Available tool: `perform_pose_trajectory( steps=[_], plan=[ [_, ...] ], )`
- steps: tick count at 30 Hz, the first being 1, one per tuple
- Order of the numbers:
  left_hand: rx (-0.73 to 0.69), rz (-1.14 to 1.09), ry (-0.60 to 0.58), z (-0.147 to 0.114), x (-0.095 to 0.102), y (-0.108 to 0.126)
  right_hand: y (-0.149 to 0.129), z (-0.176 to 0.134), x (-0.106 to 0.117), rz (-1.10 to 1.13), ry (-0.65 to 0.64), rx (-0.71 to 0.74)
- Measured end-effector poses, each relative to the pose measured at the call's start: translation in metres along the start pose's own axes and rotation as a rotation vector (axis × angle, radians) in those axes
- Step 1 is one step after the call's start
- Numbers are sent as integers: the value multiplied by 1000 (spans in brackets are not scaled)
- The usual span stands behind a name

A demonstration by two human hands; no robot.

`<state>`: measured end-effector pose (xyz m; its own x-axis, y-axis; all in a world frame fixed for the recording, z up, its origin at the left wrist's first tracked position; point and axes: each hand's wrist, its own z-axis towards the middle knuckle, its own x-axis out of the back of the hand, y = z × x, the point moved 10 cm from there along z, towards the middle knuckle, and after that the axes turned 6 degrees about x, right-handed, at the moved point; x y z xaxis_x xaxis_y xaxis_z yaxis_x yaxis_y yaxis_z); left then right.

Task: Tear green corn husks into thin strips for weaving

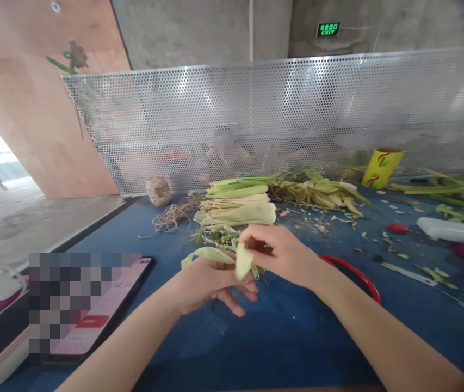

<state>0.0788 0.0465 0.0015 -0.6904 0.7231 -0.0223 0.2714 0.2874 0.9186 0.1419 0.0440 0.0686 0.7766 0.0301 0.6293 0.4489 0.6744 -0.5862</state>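
Note:
My left hand (205, 280) is closed on a pale green corn husk (209, 252) between thumb and forefinger, its other fingers loosely curled below. A second end of pale husk (243, 262), slightly blurred, is pinched by my right hand (278, 250) just above the left fingers. Whether both pieces belong to one husk I cannot tell. Just beyond the hands lie small dried green sprigs (219, 237) and a stack of flattened husks (235, 212). Part of a red loop handle (362, 277) shows beside my right wrist, which hides the rest.
Brown twine (174, 215) trails near a twine ball (158, 191). Husk bundles (317, 190) and a yellow roll (382, 167) stand along the perforated metal screen (256, 114). A phone (105, 310) lies left; a blade (409, 274), white tool (452, 228) and scraps lie right.

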Motion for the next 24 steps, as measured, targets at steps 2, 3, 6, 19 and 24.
perform_pose_trajectory(
  steps=[2, 3, 6, 19, 24],
  plan=[
    [-43, 39, 25, -2, 1, 6, 1, 0, 5, -41, 42, -10],
    [-67, 67, 39, -3, 1, 9, 1, 0, 8, -66, 65, -18],
    [-148, 145, 75, -7, 1, 19, 5, -1, 14, -113, 108, -74],
    [-72, -29, 79, 4, 9, 3, 5, -1, 4, -123, 34, -104],
    [-75, -27, 30, 2, 3, 4, -2, -1, 8, -124, 12, -63]
  ],
)
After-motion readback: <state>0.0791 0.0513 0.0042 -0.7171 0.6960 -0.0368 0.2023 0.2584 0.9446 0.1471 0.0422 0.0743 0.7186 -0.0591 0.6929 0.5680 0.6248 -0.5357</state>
